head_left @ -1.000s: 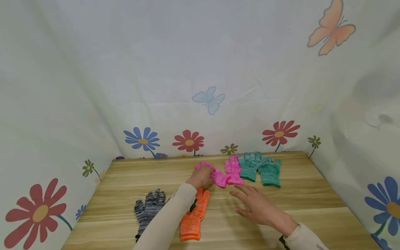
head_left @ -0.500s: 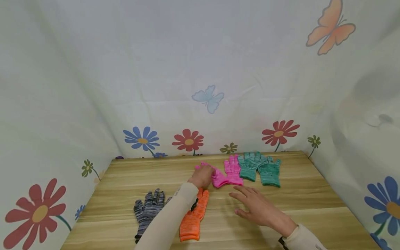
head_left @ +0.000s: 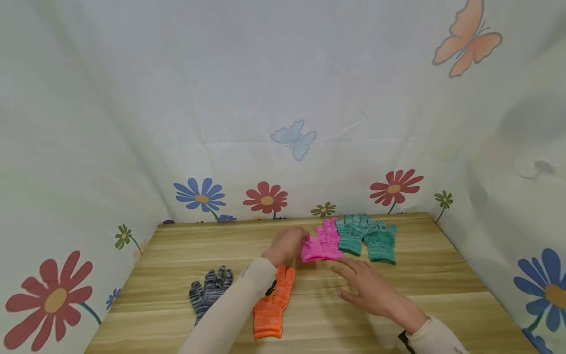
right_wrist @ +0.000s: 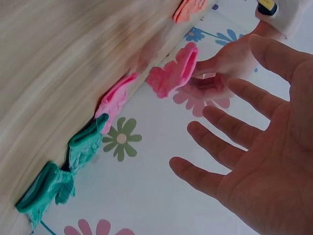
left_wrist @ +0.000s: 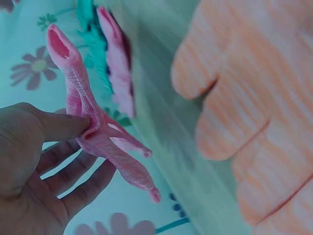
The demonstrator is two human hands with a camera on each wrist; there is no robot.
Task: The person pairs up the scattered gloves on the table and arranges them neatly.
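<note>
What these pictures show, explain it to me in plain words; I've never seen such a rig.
There is no robot here, only a person's left hand and right hand, both bare. One view comes from a camera worn on the head, looking forward and down; the other two come from cameras worn on each wrist.

On the wood-patterned table lie a pink glove, two green gloves beside it, an orange glove and a dark striped glove. The left sleeve partly hides the last two.

The left hand's grip pinches a second pink glove, raised off the table. The right hand is open and holds nothing.
</note>
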